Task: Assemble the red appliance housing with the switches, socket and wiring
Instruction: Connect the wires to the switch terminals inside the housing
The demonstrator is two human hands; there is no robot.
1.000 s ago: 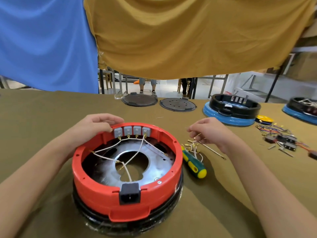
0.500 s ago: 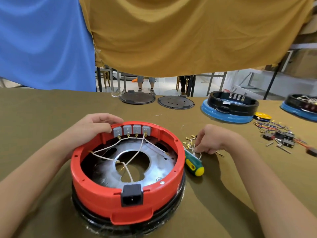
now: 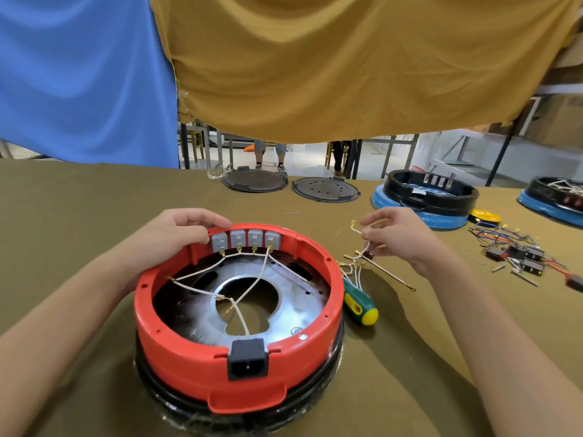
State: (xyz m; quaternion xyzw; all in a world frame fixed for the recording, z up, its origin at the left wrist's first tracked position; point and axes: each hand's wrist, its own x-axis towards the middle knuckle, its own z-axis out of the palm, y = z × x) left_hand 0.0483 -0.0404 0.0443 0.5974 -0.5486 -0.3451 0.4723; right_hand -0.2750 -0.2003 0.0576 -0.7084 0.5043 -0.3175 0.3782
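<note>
Your red housing [image 3: 239, 335] sits mid-bench [image 3: 79, 216], four switches [image 3: 244, 240] seated at 12 o'clock, socket [image 3: 247, 359] at 6. Left hand [image 3: 170, 238] fingers grasp the rim; right hand [image 3: 400, 238] pinches a white wire [image 3: 362, 234]; more leads remain unconnected, I judge

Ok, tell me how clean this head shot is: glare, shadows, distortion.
Head view: soft even light; mild glare on the metal plate inside the red housing. Soft shadows fall under the right hand and beside the screwdriver. Wide-angle bending curves the table edge; the far-right parts look slightly soft.
</note>
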